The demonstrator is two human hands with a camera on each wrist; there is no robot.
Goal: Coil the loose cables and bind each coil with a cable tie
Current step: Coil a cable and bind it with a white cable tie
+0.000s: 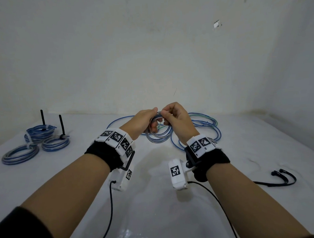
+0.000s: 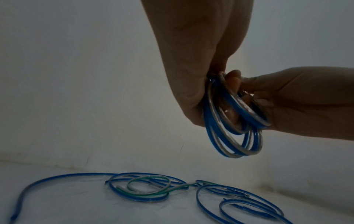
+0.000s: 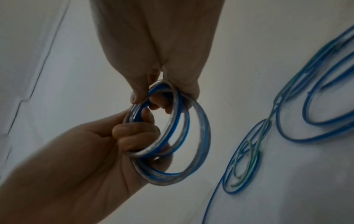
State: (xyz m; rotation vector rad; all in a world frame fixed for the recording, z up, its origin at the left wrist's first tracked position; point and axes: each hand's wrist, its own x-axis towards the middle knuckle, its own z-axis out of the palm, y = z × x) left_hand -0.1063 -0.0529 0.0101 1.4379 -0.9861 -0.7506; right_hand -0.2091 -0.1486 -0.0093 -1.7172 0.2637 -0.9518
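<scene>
Above the white tabletop (image 1: 155,199), the left hand (image 1: 141,122) and right hand (image 1: 177,118) are both gripping one blue-and-clear cable coil (image 1: 158,135), fingers curling through its glossy round loops. Right of the coil and nearer the viewer, two black cable ties (image 1: 283,177) are lying flat. Just beyond the coil, loose blue and green cables (image 1: 204,125) are sprawling in wide loops. Far left of the coil, three bound coils (image 1: 36,143) are resting together, two showing upright black tie tails.
</scene>
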